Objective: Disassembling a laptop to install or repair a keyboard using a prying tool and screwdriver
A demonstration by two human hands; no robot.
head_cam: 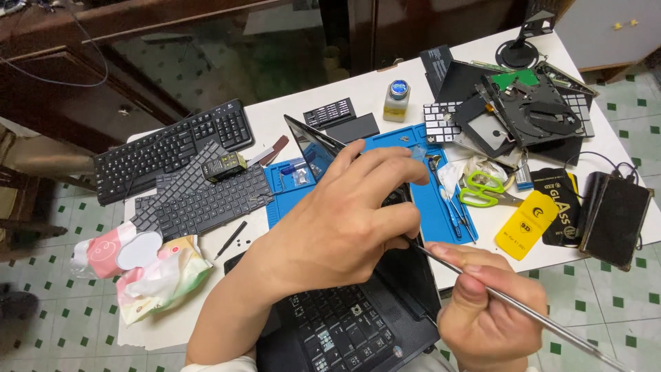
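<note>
Cluttered white table, left hand gripping black laptop, right hand clasping thin metal rod

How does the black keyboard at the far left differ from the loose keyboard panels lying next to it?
The black keyboard is a full cased unit lying alone; the keyboard panels are thin, bare and grey, overlapping each other. The keyboard carries nothing; the panels bear a small yellow-black box. Both lie flat, keys up, on the white table.
</note>
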